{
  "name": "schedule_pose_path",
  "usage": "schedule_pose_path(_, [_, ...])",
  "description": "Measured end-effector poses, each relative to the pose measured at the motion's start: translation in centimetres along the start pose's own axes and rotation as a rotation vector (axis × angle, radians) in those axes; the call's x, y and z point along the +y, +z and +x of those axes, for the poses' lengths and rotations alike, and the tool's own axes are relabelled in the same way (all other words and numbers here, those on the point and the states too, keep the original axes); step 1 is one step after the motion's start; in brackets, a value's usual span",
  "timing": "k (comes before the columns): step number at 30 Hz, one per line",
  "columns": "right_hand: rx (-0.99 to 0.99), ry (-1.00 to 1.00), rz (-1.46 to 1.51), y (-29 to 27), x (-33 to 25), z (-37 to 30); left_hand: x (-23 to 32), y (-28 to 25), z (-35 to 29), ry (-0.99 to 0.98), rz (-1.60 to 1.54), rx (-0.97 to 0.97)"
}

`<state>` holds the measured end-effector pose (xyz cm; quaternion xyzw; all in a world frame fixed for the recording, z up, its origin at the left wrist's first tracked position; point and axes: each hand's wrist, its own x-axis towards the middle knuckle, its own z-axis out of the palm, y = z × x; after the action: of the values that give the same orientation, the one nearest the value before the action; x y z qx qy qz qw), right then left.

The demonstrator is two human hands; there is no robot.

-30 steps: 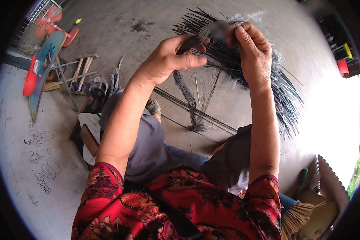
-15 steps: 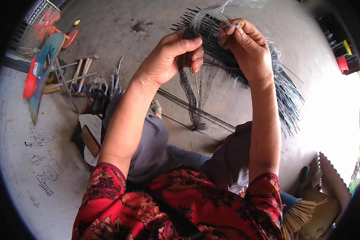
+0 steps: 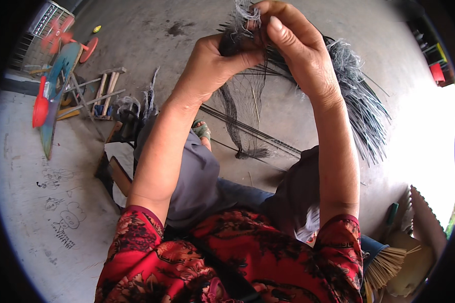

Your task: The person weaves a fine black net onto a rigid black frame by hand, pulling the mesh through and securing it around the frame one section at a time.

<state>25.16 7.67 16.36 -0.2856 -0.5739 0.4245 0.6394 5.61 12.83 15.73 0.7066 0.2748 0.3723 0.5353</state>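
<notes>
Both my hands are raised near the top of the view, close together. My left hand is closed around the gathered top of a dark, fine-meshed net, which hangs down toward the floor and ends in a bunched tip. Pale, wispy strands stick up above that grip. My right hand curls over from the right, its thumb and fingers bent around the strands at the net's top. Some of its fingertips are hidden behind the bunch.
Beyond my hands a pile of thin dark rods with a pale net tangle lies on the concrete floor. Long rods cross the floor before my knees. Leftward are a wooden frame and a red fan; a straw broom is lower right.
My right hand has moved left and up, close against my left hand. The pale strands that trailed off to the upper right are now bunched between my hands.
</notes>
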Motion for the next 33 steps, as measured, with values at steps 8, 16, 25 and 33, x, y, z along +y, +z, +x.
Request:
schedule_pose_path(8, [0.06, 0.284, -0.214, -1.1, 4.9, -2.4, -2.2, -1.0, 0.6, 0.002, -0.22, 0.212])
schedule_pose_path(16, [0.618, 0.025, -0.125, -6.9, 7.7, -5.0, -5.3, -0.5, 0.7, -0.14, -0.226, -0.153])
schedule_pose_path(25, [0.13, -0.128, -0.821, -2.1, -1.1, -10.4, 2.9, -3.7, -5.9, 0.181, 0.017, 0.344])
schedule_pose_path(33, [-0.183, -0.12, -0.393, 7.1, -8.6, -13.2, 14.3, 3.4, -11.7, 0.425, 0.026, -0.224])
